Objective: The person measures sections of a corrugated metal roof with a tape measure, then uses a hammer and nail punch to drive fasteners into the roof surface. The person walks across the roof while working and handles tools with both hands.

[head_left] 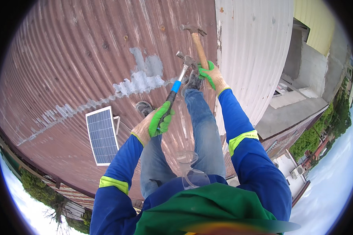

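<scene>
My left hand [161, 119], in a green and tan work glove, is closed round the black grip of a claw hammer [177, 86] with a blue band and a metal shaft. Its steel head points up and away from me. In the same kind of glove, my right hand [212, 75] grips a second claw hammer [200, 49] low on its wooden handle. That hammer's rusty head lies farther out, over the brown corrugated roof [106, 47]. The two hammers are close together but held apart, each in its own hand. My shoes stand on the roof just beyond and beneath my hands.
A small solar panel [102, 136] on a bracket sits left of my legs. Grey sealant [139, 82] runs along a roof seam. White corrugated sheeting [251, 51] lies to the right, beside a lower concrete structure [294, 107]. Clear safety glasses [192, 172] hang at my chest.
</scene>
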Tool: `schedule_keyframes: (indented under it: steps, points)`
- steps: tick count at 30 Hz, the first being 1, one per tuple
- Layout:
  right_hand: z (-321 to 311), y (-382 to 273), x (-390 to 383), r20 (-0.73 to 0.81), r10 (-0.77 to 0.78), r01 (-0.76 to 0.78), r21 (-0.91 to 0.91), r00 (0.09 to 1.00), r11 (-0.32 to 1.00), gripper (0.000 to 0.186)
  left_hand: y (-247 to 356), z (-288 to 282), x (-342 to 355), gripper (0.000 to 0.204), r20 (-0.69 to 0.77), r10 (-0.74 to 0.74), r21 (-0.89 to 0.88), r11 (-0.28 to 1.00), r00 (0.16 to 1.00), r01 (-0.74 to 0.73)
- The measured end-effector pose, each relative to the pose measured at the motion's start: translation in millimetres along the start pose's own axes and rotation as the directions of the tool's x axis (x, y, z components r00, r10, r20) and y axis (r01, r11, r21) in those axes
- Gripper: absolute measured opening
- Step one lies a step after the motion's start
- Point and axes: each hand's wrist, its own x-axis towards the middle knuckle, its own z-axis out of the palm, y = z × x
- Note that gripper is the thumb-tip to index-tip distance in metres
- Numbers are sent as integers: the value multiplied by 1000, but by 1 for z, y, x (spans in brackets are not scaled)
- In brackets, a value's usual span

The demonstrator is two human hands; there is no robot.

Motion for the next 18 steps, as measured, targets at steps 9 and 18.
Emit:
schedule_keyframes:
  steps: [9,18]
  points:
    - [36,35,-32,-251,60,-11,192,966,981,34,-92,10,26,61,571,195,-700,622,797,349]
    - [29,106,-99,-272,187,-218,-87,944,972,36,-47,-30,-10,48,-250,-26,-8,1000,968,25]
